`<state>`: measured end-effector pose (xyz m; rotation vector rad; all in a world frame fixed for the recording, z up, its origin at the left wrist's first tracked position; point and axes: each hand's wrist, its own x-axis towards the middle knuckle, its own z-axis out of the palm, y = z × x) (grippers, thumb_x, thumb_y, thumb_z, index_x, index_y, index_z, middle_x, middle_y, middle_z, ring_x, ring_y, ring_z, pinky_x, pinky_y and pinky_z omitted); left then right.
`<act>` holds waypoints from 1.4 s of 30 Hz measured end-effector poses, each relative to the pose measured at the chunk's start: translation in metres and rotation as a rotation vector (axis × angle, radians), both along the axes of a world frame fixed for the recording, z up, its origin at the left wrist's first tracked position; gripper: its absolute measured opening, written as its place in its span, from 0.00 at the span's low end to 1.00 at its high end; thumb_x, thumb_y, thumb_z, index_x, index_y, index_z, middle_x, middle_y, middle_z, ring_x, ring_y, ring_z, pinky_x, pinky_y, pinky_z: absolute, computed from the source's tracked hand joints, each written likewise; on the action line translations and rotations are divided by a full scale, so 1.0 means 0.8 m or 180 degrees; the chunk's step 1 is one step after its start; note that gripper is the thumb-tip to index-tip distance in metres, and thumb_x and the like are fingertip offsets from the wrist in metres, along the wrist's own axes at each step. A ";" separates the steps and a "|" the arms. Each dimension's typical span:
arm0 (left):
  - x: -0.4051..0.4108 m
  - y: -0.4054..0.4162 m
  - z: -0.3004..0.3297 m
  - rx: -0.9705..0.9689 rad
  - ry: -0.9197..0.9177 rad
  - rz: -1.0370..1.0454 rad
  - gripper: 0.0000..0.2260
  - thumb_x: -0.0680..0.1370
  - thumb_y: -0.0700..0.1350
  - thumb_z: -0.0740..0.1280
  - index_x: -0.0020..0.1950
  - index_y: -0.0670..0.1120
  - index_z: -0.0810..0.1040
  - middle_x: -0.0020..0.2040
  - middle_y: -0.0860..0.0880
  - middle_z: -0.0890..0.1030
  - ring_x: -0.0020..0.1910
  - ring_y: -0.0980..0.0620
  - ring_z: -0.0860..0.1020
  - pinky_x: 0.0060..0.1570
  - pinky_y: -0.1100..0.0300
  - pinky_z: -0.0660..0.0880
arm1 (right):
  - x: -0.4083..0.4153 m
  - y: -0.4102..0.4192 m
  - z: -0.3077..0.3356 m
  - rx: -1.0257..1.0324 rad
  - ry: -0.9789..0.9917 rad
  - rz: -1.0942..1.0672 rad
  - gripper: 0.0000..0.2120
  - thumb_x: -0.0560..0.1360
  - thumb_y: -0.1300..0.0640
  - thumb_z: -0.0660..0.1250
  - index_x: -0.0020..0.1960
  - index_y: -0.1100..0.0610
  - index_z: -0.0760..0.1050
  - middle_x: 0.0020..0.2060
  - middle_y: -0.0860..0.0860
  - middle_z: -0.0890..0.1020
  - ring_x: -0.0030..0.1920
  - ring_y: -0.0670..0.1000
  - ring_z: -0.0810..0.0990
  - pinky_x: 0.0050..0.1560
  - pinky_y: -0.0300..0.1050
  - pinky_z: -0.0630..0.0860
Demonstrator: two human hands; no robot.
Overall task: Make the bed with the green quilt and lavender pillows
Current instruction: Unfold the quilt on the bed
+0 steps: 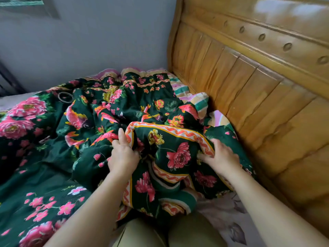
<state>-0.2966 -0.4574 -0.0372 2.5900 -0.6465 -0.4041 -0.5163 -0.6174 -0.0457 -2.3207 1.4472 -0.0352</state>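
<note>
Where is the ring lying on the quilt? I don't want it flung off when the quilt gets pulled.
In the head view, the ring lies on the green quilt at upper left, near the wall, well beyond the left hand.

The bed is a wooden one with a glossy honey-coloured panelled headboard [249, 82] standing just to the right of the right hand [220, 157]. Over the mattress lies a pale lavender sheet printed with grey flowers [226, 221], bare below the right forearm. On it, bunched and rumpled, lies the dark green quilt with pink peonies, orange fish and an orange-patterned border [85, 107]; it spreads from under both hands far out beyond the left hand [122, 155]. Beyond the right hand, against the headboard, a striped pink, green and yellow cloth [187, 93] shows from under the quilt.
</note>
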 end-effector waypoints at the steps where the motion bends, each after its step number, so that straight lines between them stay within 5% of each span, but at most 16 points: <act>1: -0.002 -0.002 0.001 0.0094 -0.0192 0.0007 0.37 0.77 0.45 0.63 0.77 0.54 0.40 0.70 0.43 0.61 0.66 0.40 0.67 0.56 0.45 0.69 | -0.013 -0.004 -0.007 0.0118 0.0195 0.0008 0.45 0.65 0.32 0.69 0.74 0.47 0.54 0.70 0.51 0.68 0.69 0.56 0.67 0.64 0.56 0.65; 3: -0.007 -0.009 0.005 0.0341 -0.0661 -0.0132 0.42 0.75 0.41 0.64 0.76 0.55 0.36 0.73 0.44 0.54 0.72 0.43 0.58 0.67 0.44 0.62 | -0.044 -0.016 -0.022 0.0391 0.0675 0.0078 0.55 0.59 0.33 0.74 0.75 0.43 0.46 0.75 0.48 0.58 0.75 0.53 0.57 0.69 0.61 0.57; 5: -0.017 -0.020 0.012 0.0495 -0.1110 -0.0527 0.46 0.72 0.40 0.66 0.75 0.56 0.33 0.75 0.44 0.45 0.76 0.45 0.45 0.73 0.41 0.49 | -0.069 -0.028 -0.035 0.0498 0.1039 0.0012 0.52 0.61 0.39 0.76 0.75 0.43 0.48 0.76 0.47 0.56 0.76 0.51 0.53 0.71 0.63 0.53; 8: -0.051 -0.043 0.029 0.0458 -0.1649 -0.1573 0.48 0.70 0.40 0.66 0.75 0.57 0.32 0.77 0.45 0.35 0.75 0.44 0.33 0.71 0.37 0.35 | -0.077 -0.033 -0.038 0.0102 0.0886 -0.0136 0.28 0.67 0.42 0.69 0.64 0.46 0.67 0.61 0.50 0.78 0.65 0.53 0.73 0.63 0.52 0.67; 11: -0.099 -0.064 0.038 0.0711 -0.2026 -0.2861 0.47 0.72 0.47 0.68 0.76 0.55 0.34 0.77 0.46 0.36 0.75 0.44 0.32 0.67 0.33 0.30 | -0.048 -0.011 -0.014 -0.0251 0.0503 0.0078 0.22 0.64 0.45 0.68 0.57 0.47 0.73 0.51 0.52 0.83 0.55 0.57 0.79 0.52 0.46 0.73; 13: -0.120 -0.074 0.030 0.1041 -0.2144 -0.3202 0.46 0.73 0.50 0.68 0.76 0.53 0.35 0.78 0.44 0.38 0.76 0.44 0.35 0.68 0.33 0.31 | -0.023 0.015 0.019 -0.0498 0.0239 0.0423 0.19 0.66 0.44 0.69 0.55 0.49 0.74 0.49 0.53 0.83 0.55 0.58 0.79 0.49 0.45 0.70; 15: -0.114 -0.077 0.023 0.0579 -0.2414 -0.2970 0.38 0.73 0.48 0.67 0.78 0.49 0.50 0.77 0.41 0.54 0.77 0.44 0.51 0.72 0.37 0.41 | -0.004 0.045 0.052 -0.0699 0.0094 0.0780 0.15 0.69 0.42 0.68 0.49 0.51 0.72 0.48 0.53 0.82 0.54 0.60 0.78 0.45 0.45 0.64; 17: -0.092 -0.071 0.024 -0.0171 -0.2803 -0.2839 0.18 0.67 0.43 0.68 0.57 0.46 0.78 0.55 0.44 0.79 0.59 0.43 0.76 0.72 0.45 0.57 | 0.002 0.064 0.069 -0.0793 -0.0035 0.1092 0.16 0.68 0.41 0.66 0.44 0.52 0.66 0.41 0.51 0.80 0.51 0.60 0.78 0.42 0.44 0.60; 18: -0.077 -0.065 0.025 -0.0448 -0.2913 -0.2889 0.11 0.63 0.43 0.68 0.44 0.46 0.80 0.43 0.47 0.80 0.48 0.44 0.80 0.67 0.49 0.61 | 0.003 0.068 0.072 -0.0703 -0.0129 0.1230 0.17 0.68 0.40 0.66 0.45 0.52 0.67 0.39 0.49 0.77 0.51 0.59 0.78 0.42 0.43 0.60; 20: -0.053 -0.047 0.017 -0.0597 -0.2708 -0.2878 0.07 0.58 0.44 0.68 0.34 0.46 0.78 0.34 0.49 0.78 0.38 0.44 0.78 0.61 0.51 0.63 | -0.001 0.061 0.074 -0.0189 -0.0096 0.1402 0.24 0.67 0.39 0.70 0.57 0.49 0.70 0.46 0.44 0.76 0.55 0.52 0.77 0.49 0.44 0.64; 23: -0.047 -0.020 0.008 -0.0492 -0.1859 -0.2273 0.08 0.64 0.45 0.74 0.38 0.45 0.78 0.37 0.48 0.79 0.41 0.43 0.78 0.58 0.52 0.68 | -0.015 0.030 0.059 0.0119 0.0681 0.1506 0.38 0.62 0.38 0.73 0.68 0.42 0.62 0.61 0.42 0.75 0.65 0.49 0.72 0.66 0.53 0.62; 27: -0.066 -0.011 0.012 -0.0227 -0.0911 -0.1780 0.09 0.73 0.50 0.67 0.45 0.46 0.75 0.44 0.49 0.80 0.48 0.44 0.77 0.50 0.54 0.69 | -0.039 0.008 0.041 -0.0201 0.0628 0.0931 0.12 0.66 0.45 0.69 0.44 0.47 0.68 0.43 0.48 0.79 0.52 0.56 0.78 0.45 0.45 0.66; 29: -0.069 -0.015 0.018 -0.0315 -0.0548 -0.1726 0.10 0.73 0.52 0.68 0.46 0.46 0.75 0.43 0.48 0.80 0.47 0.44 0.78 0.44 0.55 0.72 | -0.048 0.009 0.048 -0.0333 0.0599 0.0873 0.14 0.65 0.47 0.68 0.36 0.47 0.63 0.36 0.47 0.75 0.46 0.57 0.78 0.40 0.44 0.65; 36: -0.053 -0.033 0.057 -0.0488 0.0677 -0.1769 0.11 0.71 0.53 0.71 0.47 0.48 0.78 0.47 0.47 0.82 0.49 0.48 0.79 0.49 0.55 0.75 | -0.059 0.020 0.135 -0.0580 0.0601 0.0664 0.18 0.63 0.44 0.69 0.51 0.48 0.75 0.45 0.50 0.82 0.48 0.57 0.78 0.44 0.46 0.75; 42: -0.051 -0.043 0.049 -0.0452 0.0906 -0.1755 0.16 0.71 0.54 0.72 0.52 0.46 0.78 0.49 0.48 0.82 0.50 0.48 0.79 0.53 0.52 0.76 | -0.050 0.013 0.137 -0.0315 0.0847 0.0479 0.15 0.62 0.44 0.68 0.46 0.49 0.75 0.41 0.49 0.80 0.44 0.56 0.77 0.43 0.46 0.76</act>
